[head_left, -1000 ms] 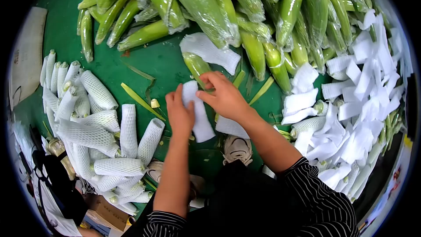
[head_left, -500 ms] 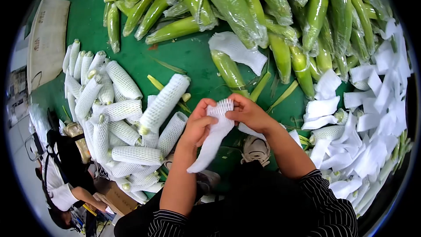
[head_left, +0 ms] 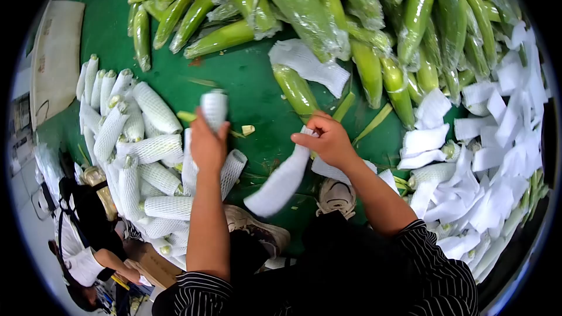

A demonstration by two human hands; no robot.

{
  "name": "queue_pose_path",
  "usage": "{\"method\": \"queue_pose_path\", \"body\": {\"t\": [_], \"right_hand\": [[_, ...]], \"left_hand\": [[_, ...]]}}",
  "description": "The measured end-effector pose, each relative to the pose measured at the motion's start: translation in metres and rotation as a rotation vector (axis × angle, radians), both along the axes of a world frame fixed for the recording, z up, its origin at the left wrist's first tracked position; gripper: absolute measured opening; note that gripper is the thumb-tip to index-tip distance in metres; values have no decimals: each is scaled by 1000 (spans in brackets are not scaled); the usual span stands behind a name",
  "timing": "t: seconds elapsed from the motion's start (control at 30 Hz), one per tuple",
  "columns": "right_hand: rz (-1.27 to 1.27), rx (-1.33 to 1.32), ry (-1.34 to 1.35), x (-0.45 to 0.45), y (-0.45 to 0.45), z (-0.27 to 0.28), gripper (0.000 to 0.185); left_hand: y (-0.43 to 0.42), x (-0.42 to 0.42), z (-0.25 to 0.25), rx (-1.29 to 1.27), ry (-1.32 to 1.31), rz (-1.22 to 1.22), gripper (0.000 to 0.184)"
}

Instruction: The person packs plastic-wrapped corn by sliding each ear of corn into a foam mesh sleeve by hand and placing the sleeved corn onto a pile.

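My left hand (head_left: 209,147) is closed around an ear of corn in a white foam net sleeve (head_left: 214,107), its upper end sticking out above the fingers. Between the thumb and fingers of my right hand (head_left: 331,141), the top of a loose foam net sleeve (head_left: 280,186) is pinched. That sleeve hangs flat toward the lower left. Just beyond my right hand lies a green ear of corn in plastic film (head_left: 294,90), partly under another white sleeve (head_left: 310,67). Sleeved ears (head_left: 157,149) are piled beside my left hand.
Film-wrapped green corn (head_left: 293,3) is heaped along the far side of the green table (head_left: 175,82). More white foam sleeves (head_left: 468,199) lie in a pile at the right. Husk strips (head_left: 374,123) are scattered about. Another person (head_left: 88,251) is at the lower left beside a cardboard box (head_left: 153,266).
My left hand has let go of the loose sleeve, moved left and taken hold of the sleeved ear. My right hand still holds the sleeve's top. The view has shifted slightly.
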State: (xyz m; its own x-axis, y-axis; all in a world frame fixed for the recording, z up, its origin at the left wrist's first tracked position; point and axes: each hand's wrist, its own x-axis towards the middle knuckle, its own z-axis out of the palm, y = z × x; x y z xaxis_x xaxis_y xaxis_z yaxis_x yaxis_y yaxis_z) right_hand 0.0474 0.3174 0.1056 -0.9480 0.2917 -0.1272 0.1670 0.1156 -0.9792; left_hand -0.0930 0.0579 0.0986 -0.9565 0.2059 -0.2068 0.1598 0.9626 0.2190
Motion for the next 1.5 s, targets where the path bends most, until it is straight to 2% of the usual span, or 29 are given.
{"method": "queue_pose_path", "body": {"t": [0.03,0.07,0.1,0.17,0.2,0.27,0.3,0.4,0.47,0.5,0.53,0.6,0.63,0.7,0.73,0.8,0.83,0.9,0.97,1.0,1.03,1.07,1.17,1.23,1.3,1.33,1.4,1.47,1.5], "right_hand": [[-5,365,191,1,2,-1,35],[-11,480,355,-5,8,13,38],[10,398,366,-2,9,19,37],[52,224,386,7,10,26,36],[15,187,369,12,14,28,33],[-259,-198,123,26,17,32,30],[-388,-386,8,28,22,34,28],[-505,-916,-43,27,54,31,20],[-442,-999,-2,34,66,31,17],[-418,-1036,18,40,71,32,17],[-345,-1132,68,48,77,33,22],[-411,-962,59,51,77,57,29],[-416,-1038,98,57,80,54,29],[-423,-1191,173,62,84,58,31],[-318,-1396,306,59,83,60,32],[-191,-1629,379,41,72,79,40],[-191,-1658,309,40,62,89,49],[-271,-1704,246,35,48,97,61],[-418,-1738,267,27,42,102,66],[-312,-1654,308,28,46,94,68],[-170,-1561,249,27,57,94,61],[-222,-1625,288,20,54,95,57],[-293,-1717,337,9,43,106,51],[-252,-1662,359,5,39,107,53],[-162,-1523,379,1,34,101,58],[-264,-1348,293,0,28,106,51],[-186,-1193,269,0,36,109,54],[-175,-1061,205,-3,40,116,55],[-183,-1199,207,-6,40,110,53]], "left_hand": [[-5,-5,-9,29,78,67,80],[-6,-5,-16,22,149,109,82],[6,0,-11,-100,352,-8,74],[35,10,10,157,381,-259,59],[53,20,15,384,225,-440,48],[103,41,29,454,88,-911,35],[123,56,37,406,0,-1012,29],[153,64,4,345,132,-1150,23],[166,61,-13,299,204,-1270,16],[172,56,-4,296,183,-1277,15],[175,51,6,294,161,-1281,15],[183,40,39,518,149,-1194,16],[182,37,52,735,153,-1094,20],[174,32,66,975,143,-928,36],[175,35,73,1138,210,-743,45],[169,48,72,1181,191,-624,42],[166,58,70,1208,168,-556,41],[167,66,82,1012,129,-664,35],[168,64,103,790,248,-730,32],[168,60,117,698,274,-748,30],[167,55,131,647,229,-736,28],[164,53,138,592,178,-723,26],[162,52,141,666,-13,-585,23],[156,50,137,754,-67,-540,23],[155,54,129,841,-121,-446,23],[156,55,124,898,-98,-438,23],[161,61,127,989,-83,-377,23],[157,59,121,1104,-189,-315,24],[155,58,119,1157,-242,-283,25]]}}
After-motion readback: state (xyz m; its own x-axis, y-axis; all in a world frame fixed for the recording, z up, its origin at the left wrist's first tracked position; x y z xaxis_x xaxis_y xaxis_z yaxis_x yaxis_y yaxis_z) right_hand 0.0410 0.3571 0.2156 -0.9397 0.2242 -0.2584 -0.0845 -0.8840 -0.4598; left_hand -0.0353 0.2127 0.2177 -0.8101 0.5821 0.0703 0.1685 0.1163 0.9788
